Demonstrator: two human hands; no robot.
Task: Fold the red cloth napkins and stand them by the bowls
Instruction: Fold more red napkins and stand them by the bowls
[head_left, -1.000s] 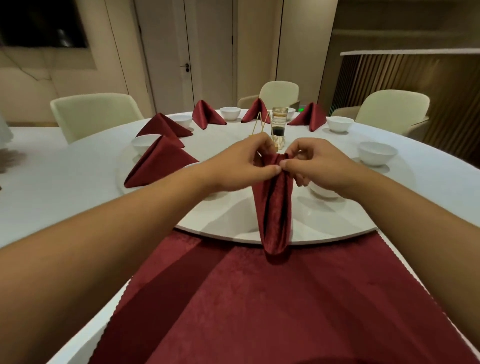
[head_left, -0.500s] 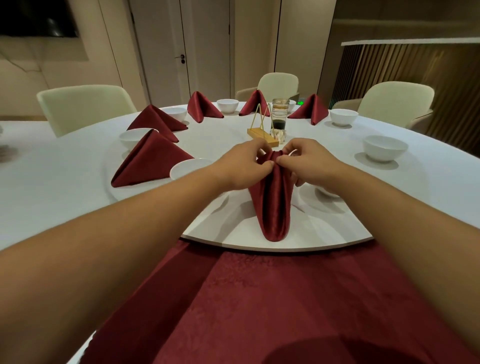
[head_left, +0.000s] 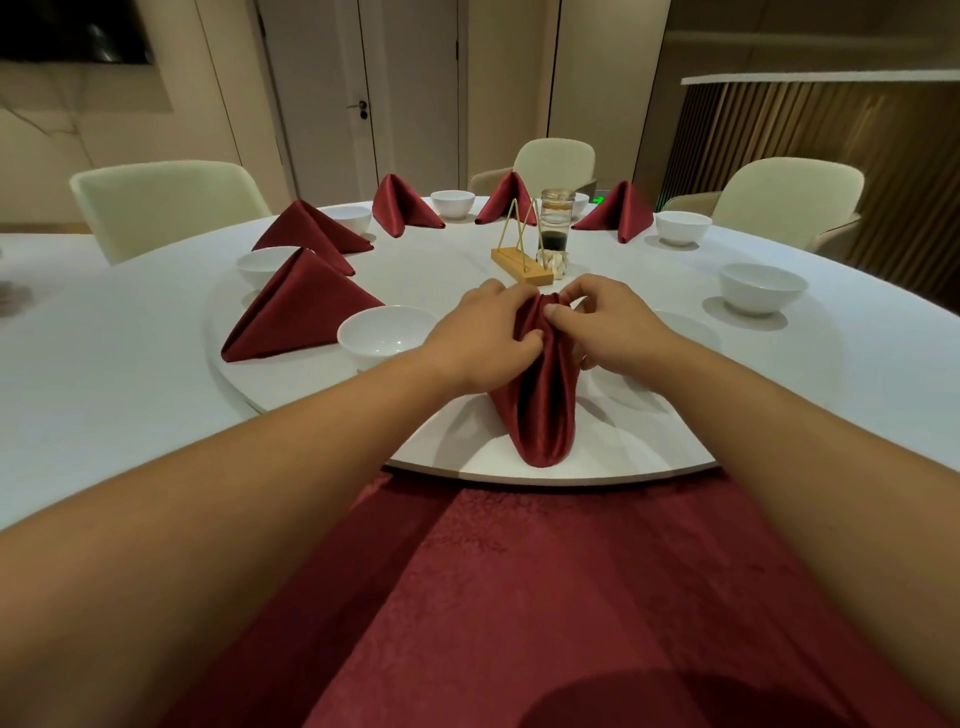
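Observation:
A folded red napkin (head_left: 540, 410) stands on the near part of the white turntable (head_left: 623, 447), its point toward me. My left hand (head_left: 483, 338) grips its upper left side, and my right hand (head_left: 602, 327) pinches its top from the right. A white bowl (head_left: 387, 335) sits just left of my left hand. Several folded red napkins stand by bowls further round: one at the left (head_left: 298, 309), another behind it (head_left: 311, 231), and three at the far side (head_left: 402, 208). Flat red cloth (head_left: 545, 597) covers the table edge in front of me.
A wooden stand with gold wire triangles (head_left: 522, 254) and a glass jar (head_left: 556, 223) sit on the turntable just beyond my hands. More white bowls stand at the right (head_left: 761, 286) and far right (head_left: 682, 227). Cream chairs (head_left: 166, 205) ring the round table.
Both hands lowered the napkin onto the turntable, and its point moved from above the red cloth to inside the turntable rim. My view shifted forward.

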